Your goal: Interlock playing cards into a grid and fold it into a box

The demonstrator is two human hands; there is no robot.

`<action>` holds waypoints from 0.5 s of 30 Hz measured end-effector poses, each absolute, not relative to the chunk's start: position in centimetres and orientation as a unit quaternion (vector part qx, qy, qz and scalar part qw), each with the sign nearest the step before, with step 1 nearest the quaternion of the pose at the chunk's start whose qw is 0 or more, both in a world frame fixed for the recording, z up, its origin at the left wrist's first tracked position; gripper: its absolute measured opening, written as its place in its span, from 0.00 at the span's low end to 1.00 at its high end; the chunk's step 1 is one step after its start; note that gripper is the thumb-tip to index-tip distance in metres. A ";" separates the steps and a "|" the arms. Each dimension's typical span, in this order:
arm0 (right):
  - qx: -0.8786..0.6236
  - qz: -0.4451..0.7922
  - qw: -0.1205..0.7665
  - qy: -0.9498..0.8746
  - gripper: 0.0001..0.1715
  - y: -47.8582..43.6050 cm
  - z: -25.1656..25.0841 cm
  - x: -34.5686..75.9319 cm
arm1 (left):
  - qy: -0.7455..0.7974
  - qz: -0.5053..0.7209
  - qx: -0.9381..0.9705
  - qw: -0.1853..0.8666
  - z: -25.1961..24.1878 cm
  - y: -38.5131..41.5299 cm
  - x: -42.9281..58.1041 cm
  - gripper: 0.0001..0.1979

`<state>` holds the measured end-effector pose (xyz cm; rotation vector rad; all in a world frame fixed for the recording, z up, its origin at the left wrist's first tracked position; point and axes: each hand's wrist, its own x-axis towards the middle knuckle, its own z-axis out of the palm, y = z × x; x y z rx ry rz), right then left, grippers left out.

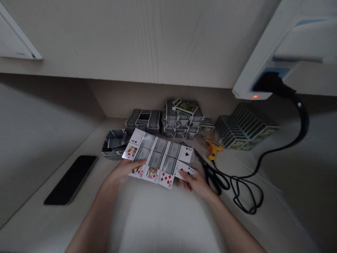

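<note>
A flat panel of joined playing cards is held up in front of me, grey patterned backs in the middle and card faces sticking out along its edges. My left hand grips its left side, thumb on top and the other fingers hidden beneath. At the lower right corner, my right hand pinches the black three card, thumb above and fingers curled under. Just behind the panel lies an open box built of cards, partly covered by it.
Card-built blocks and a taller stack topped by a card packet stand at the back. Rightward are a yellow glue gun, black scissors, a cable and card packs. A phone lies left.
</note>
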<state>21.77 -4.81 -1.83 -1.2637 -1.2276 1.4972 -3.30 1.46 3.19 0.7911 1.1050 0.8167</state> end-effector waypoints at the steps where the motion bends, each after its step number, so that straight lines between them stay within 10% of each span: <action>1: -0.499 0.589 0.407 -0.489 0.27 -4.8 -1.8 21.7 | 0.495 0.372 0.356 0.700 3.2 1.4 -3.3 0.29; 15: -0.540 0.608 0.424 -0.398 0.24 -5.0 -1.5 22.1 | 0.504 0.340 0.358 0.708 3.6 1.2 -3.5 0.26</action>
